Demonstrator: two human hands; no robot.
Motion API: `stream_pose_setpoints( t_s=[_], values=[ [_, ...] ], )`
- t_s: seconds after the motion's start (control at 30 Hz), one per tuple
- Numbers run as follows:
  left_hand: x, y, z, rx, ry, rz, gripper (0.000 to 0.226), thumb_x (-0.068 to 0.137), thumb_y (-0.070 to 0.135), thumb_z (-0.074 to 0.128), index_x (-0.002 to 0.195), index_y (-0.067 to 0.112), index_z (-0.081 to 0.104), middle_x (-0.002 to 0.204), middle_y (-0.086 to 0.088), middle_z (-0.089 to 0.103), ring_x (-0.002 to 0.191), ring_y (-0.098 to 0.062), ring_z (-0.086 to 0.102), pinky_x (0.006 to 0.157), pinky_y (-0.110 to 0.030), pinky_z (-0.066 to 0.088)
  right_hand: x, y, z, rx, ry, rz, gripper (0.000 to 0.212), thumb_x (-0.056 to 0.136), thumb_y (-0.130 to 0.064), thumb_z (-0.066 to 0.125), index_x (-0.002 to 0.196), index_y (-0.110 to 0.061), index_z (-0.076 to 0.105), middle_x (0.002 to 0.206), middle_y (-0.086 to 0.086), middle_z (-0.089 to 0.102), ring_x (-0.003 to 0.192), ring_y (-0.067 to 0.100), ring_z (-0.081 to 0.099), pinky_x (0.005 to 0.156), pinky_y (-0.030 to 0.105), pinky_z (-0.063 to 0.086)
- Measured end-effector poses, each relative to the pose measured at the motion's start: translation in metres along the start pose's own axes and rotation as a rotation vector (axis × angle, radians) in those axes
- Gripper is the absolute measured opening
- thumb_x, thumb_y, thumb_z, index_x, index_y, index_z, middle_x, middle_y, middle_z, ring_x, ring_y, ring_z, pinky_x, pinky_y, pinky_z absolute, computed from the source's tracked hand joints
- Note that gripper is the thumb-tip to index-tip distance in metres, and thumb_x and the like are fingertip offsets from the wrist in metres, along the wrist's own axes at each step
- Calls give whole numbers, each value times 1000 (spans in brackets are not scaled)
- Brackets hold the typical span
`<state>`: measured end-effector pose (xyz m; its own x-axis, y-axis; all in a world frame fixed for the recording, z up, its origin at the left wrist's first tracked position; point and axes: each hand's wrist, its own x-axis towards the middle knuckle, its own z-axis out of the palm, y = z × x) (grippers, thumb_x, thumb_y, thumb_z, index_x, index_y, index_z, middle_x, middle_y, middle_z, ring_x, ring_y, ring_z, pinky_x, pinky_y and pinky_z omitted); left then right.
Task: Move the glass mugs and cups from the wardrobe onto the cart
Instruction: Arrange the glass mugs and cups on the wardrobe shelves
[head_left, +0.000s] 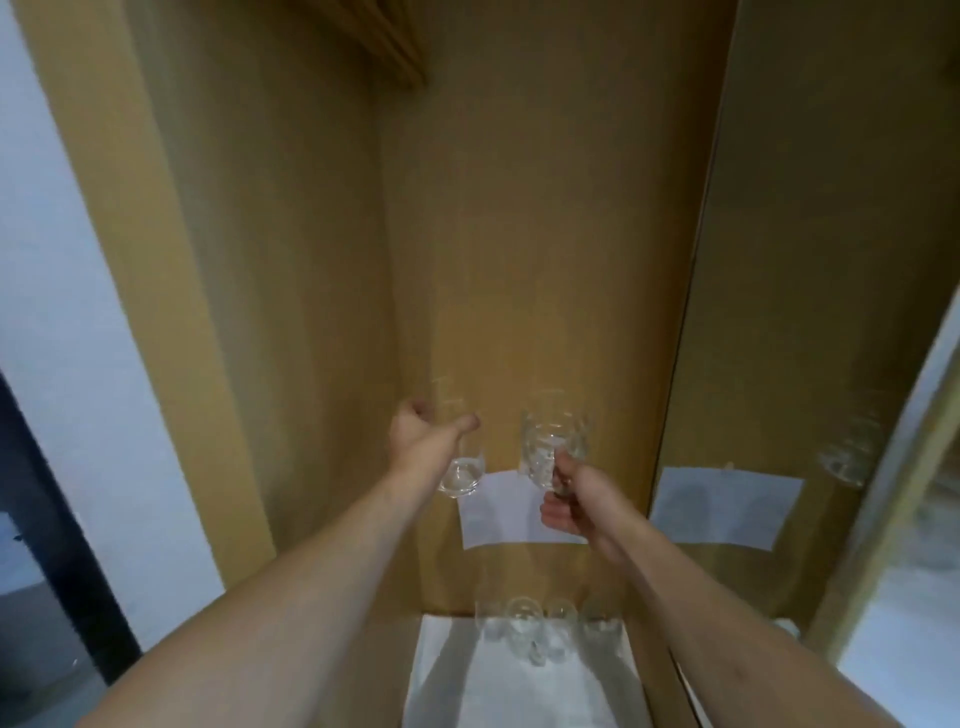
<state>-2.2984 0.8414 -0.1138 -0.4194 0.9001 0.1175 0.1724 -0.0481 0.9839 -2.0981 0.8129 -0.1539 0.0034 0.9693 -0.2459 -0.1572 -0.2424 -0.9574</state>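
Observation:
Both arms reach into the wooden wardrobe (519, 234). My left hand (423, 434) grips a clear glass cup (460, 470), whose base shows below the wrist. Gripped by the handle in my right hand (569, 501) is a clear glass mug (553, 441), raised in front of the back panel. Several more glass cups (540, 626) stand in a blurred group at the back of the white-lined shelf (467, 691) below. The cart is not in view.
A white paper sheet (498, 512) is stuck on the back panel behind the hands. The mirrored door (810, 312) on the right reflects the paper and a glass. A white wall (62, 312) lies on the left.

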Motion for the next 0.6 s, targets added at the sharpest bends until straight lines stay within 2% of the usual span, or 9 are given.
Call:
stream_pose_setpoints(
  t_s=[0.1,0.2,0.27,0.33,0.43,0.5,0.57,0.6],
  values=[
    [-19,41,-19,-73,0,91,73,64,37,95,123,12,60,115,-6,65,103,-26,65,95,-45,54,-35,-30,2,2,-6,-61,39,104,-45,50,78,-16,47,60,2,41,48,16,36,56,31,53],
    [-46,70,-40,-169,-29,190,65,64,40,94,117,19,63,112,-3,67,100,-21,67,88,-36,55,-72,-46,6,1,12,-129,42,100,-49,55,78,-14,51,61,4,50,47,16,46,68,36,58],
    [-68,82,-53,-222,-49,255,61,62,45,93,111,25,63,108,2,67,98,-15,67,79,-28,52,-97,-50,7,5,50,-168,44,99,-51,56,77,-14,51,61,5,53,47,16,50,64,35,57],
    [-88,88,-62,-264,-82,288,62,59,52,91,110,30,63,108,6,70,97,-13,69,78,-26,51,-121,-50,6,13,70,-193,45,100,-52,55,75,-15,49,63,6,53,48,17,48,58,32,54],
    [-113,90,-70,-291,-149,271,67,57,63,85,113,34,61,112,8,70,105,-16,69,93,-39,55,-156,-43,0,-14,105,-196,43,99,-52,56,78,-15,48,72,11,53,54,20,49,58,30,53],
    [-127,86,-70,-303,-193,221,66,59,65,82,112,33,59,114,3,69,105,-22,68,96,-50,54,-177,-38,-6,-32,131,-194,39,99,-50,57,88,-13,50,75,14,51,57,21,46,57,31,46],
    [-142,82,-66,-355,-202,158,63,60,65,80,106,28,58,110,-3,68,93,-23,67,83,-50,54,-193,-35,-14,-51,137,-195,38,100,-47,56,100,-10,55,76,15,48,57,20,43,55,31,40],
    [-150,81,-63,-386,-203,132,61,59,64,80,102,26,58,103,-4,67,84,-22,65,72,-45,53,-200,-34,-18,-58,144,-196,40,100,-47,56,105,-7,58,76,15,49,57,21,44,55,30,39]
  ],
)
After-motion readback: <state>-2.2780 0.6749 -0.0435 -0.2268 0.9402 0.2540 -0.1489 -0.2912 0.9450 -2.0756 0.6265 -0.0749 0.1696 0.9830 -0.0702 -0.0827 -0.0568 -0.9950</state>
